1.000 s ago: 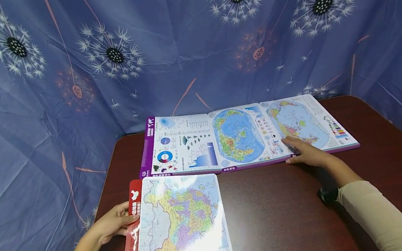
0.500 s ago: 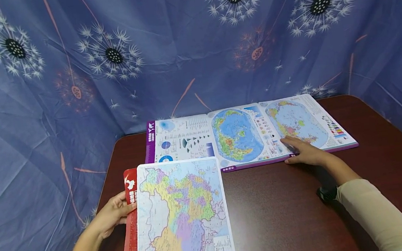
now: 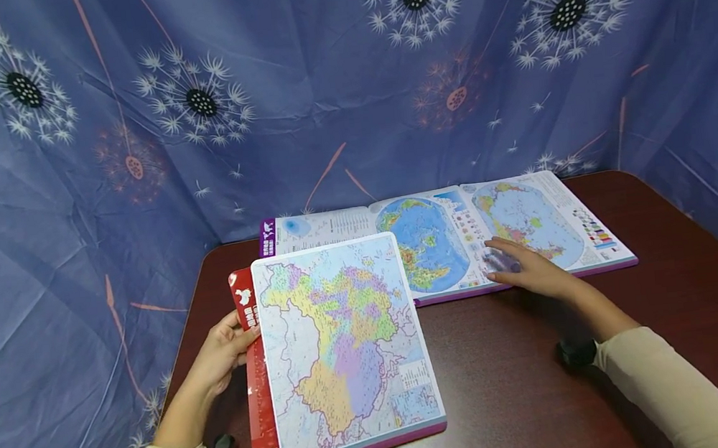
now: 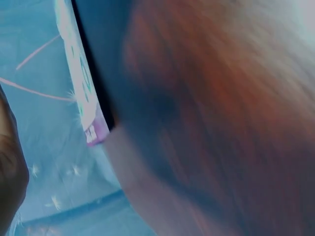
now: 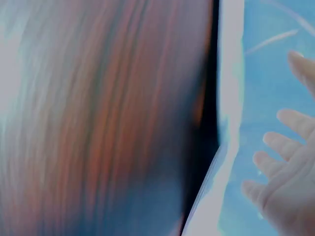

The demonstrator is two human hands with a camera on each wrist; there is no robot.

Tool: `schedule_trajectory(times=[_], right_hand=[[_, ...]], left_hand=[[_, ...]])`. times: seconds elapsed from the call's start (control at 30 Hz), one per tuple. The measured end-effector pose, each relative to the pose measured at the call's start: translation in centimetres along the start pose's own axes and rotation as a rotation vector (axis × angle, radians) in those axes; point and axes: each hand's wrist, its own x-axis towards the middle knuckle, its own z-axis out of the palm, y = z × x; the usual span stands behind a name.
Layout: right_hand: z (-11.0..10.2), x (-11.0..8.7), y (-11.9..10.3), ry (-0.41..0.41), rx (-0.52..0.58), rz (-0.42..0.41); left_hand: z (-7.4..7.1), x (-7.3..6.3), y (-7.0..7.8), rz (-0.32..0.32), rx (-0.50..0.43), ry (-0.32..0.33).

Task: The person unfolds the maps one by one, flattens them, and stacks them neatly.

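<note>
My left hand [image 3: 222,352] pinches the red left border of a China map [image 3: 345,348], thumb on top and fingers underneath. That map looks raised and slightly turned, and its upper part covers some of the world map [image 3: 432,238] spread along the back. My right hand [image 3: 528,269], fingers spread and holding nothing, is over the lower edge of the world map's right part; whether it touches the paper cannot be told. The right wrist view shows the spread fingers of this hand [image 5: 290,182]. Only a sliver of my left hand [image 4: 10,167] appears in the left wrist view.
A dark reddish-brown table [image 3: 498,384] with rounded back corners carries the maps. Right behind its back edge hangs a blue curtain [image 3: 321,98] with dandelion prints, which also wraps the left and right sides. Black bands [image 3: 575,352] are on the wrists.
My left hand has moved the China map forward and a little right, turning it, so it covers more of the world map's left panel. My right hand has shifted slightly left, fingers more spread.
</note>
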Motion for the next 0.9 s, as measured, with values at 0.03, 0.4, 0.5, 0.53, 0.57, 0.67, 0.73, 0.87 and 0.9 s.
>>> schedule_trajectory(times=[0.03,0.4,0.5,0.53,0.57,0.67,0.73,0.87,0.9], right_hand=[[0.3,0.1,-0.5,0.009,0.034,-0.002],[3.1,0.6,-6.5,0.04,0.572,-0.033],[3.6,0.7,-7.8,0.058,0.66,-0.008],[3.7,0.8,-8.2,0.071,0.672,0.003],[3.8,0.8,-8.5,0.085,0.675,0.016],[4.2,1.1,-9.2,0.133,0.649,0.048],[4.4,1.2,-9.4,0.162,0.628,0.07],[4.8,1.2,-9.6,0.205,0.617,0.074],[4.8,1.2,-9.6,0.215,0.623,0.071]], left_hand=[[0.3,0.3,0.1,0.0,-0.012,0.018],[3.1,3.3,0.6,0.009,-0.058,0.115],[3.9,4.1,0.7,0.006,-0.071,0.114],[4.1,4.3,0.7,0.004,-0.072,0.116],[4.3,4.5,0.8,0.002,-0.073,0.118],[5.0,5.1,0.8,-0.001,-0.075,0.119],[5.4,5.3,0.9,-0.002,-0.083,0.119],[6.0,5.6,0.9,-0.007,-0.101,0.123],[6.1,5.7,0.9,-0.007,-0.105,0.125]])
